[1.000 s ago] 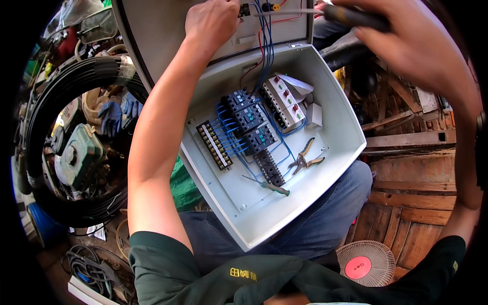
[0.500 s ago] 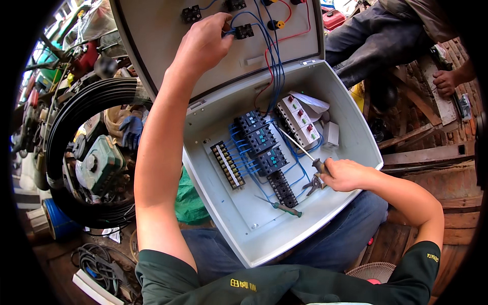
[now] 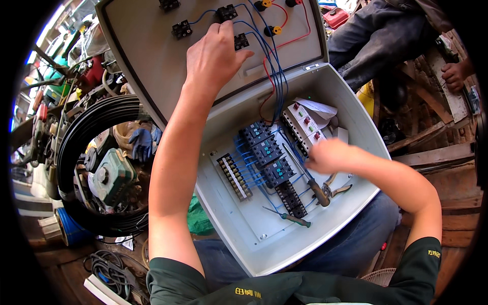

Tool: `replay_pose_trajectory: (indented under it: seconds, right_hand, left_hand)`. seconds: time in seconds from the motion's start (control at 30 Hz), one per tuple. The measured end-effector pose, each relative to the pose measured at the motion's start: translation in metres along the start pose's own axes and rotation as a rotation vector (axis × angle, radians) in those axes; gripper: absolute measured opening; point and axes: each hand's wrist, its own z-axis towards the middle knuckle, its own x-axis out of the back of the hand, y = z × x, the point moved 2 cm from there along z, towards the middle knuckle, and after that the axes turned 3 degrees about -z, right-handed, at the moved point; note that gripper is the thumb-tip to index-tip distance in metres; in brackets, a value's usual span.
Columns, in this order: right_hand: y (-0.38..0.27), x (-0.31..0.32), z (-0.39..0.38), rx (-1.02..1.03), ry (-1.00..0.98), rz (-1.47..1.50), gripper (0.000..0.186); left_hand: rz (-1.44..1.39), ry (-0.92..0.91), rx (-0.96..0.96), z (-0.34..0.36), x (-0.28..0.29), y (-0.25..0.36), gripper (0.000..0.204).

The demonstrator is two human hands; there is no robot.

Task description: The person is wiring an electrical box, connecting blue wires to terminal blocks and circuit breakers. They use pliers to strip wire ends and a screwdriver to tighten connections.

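An open grey electrical enclosure (image 3: 244, 254) rests tilted across my lap, its lid (image 3: 147, 61) raised. Against the lid's inside, my left hand (image 3: 216, 56) has fingers stretched and thumb apart beside a black switch block (image 3: 241, 41); the hand hides part of that block. My right hand (image 3: 328, 156), smeared by motion, hovers over the enclosure near the white-fronted breakers (image 3: 306, 122). Below it a screwdriver (image 3: 319, 194) lies loose, close to pliers (image 3: 338, 190). A thin green-handled screwdriver (image 3: 295, 219) lies near the black relay sockets (image 3: 291, 199). Blue wires join the contactors (image 3: 267, 151) and terminal strip (image 3: 234, 177).
More switch blocks (image 3: 181, 29) and yellow-black push buttons (image 3: 273, 31) with red and blue wires sit on the lid. A black cable coil (image 3: 68, 152) and a green machine (image 3: 113, 175) are at left. Another person's leg (image 3: 376, 40) and hand (image 3: 452, 76) show at upper right.
My right hand has let go of the screwdriver, which now lies in the enclosure, and has moved up. My left hand has shifted over the block, its thumb now apart. The view has tilted slightly.
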Motion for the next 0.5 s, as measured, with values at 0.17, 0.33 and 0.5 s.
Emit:
replay_pose_trajectory:
  seconds: [0.17,0.33,0.5]
  right_hand:
    - [0.017,0.143,0.039,0.175,1.178,0.477,0.026]
    - [0.015,0.191,0.090,0.078,1.333,0.384,0.023]
    - [0.015,0.196,0.108,0.044,1.333,0.361,0.021]
  left_hand:
    - [-0.035,0.104,-0.083,0.002,-0.008,0.000,0.065]
    - [-0.045,0.138,-0.099,0.002,-0.013,-0.004,0.066]
    - [-0.062,0.079,-0.061,0.006,-0.011,-0.005,0.064]
